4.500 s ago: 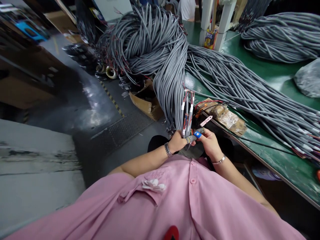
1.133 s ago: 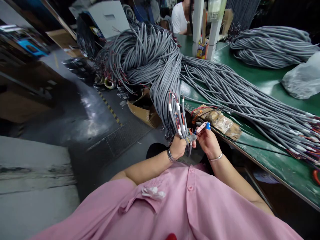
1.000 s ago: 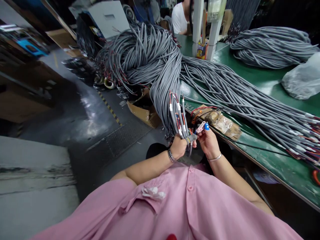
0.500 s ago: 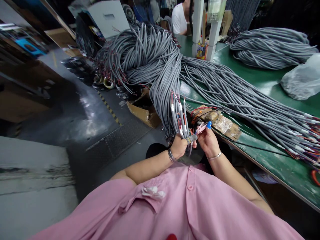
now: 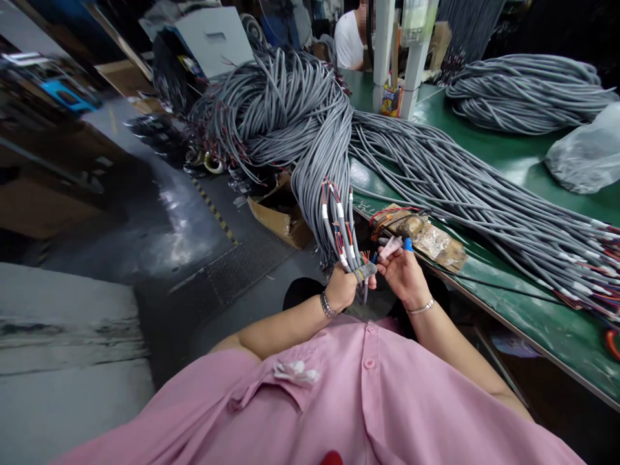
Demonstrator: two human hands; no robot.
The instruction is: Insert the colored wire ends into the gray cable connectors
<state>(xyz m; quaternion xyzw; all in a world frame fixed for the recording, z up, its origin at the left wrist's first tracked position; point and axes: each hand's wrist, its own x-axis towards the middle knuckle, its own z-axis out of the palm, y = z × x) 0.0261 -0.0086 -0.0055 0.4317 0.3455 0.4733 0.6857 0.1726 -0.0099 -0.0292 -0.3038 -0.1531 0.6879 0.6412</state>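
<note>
A: Pink tool (image 5: 390,248), position?
B: Right of the left hand (image 5: 340,287), just beside the loose coloured wires (image 5: 367,257). Long axis slants, near left to far right.
A: Nearer hand?
B: Right hand (image 5: 403,276); fingers and thumb pinch the tool.
A: Left?
B: Wrapped round several grey cables (image 5: 354,242), ends pointing far left. Tool-to-wire contact: cannot tell.

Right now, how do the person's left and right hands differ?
The left hand closes around grey cables; the right hand holds a small pale pink item. The left hand has a grey thumb cover, the right hand a blue thumb cover. Both hold something, and both wear wrist bands.
</note>
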